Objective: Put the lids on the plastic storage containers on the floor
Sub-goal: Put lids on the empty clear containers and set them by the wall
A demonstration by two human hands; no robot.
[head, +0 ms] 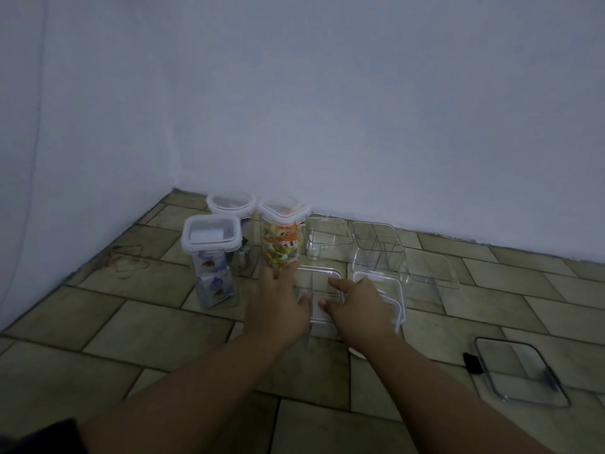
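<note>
Near the floor's [131,339] far-left corner stand three lidded containers: a blue-filled one [209,257], a round one [230,204] behind it and an orange-filled one [281,244]. In front, the left hand [278,303] grips the left side of a clear container [319,317], thumb on its lid [322,283]. The right hand [357,303] presses that lid with a straight forefinger and thumb. Two empty containers [376,247] stand behind by the wall. A clear lid [429,267] and a dark-rimmed lid [520,371] lie to the right.
</note>
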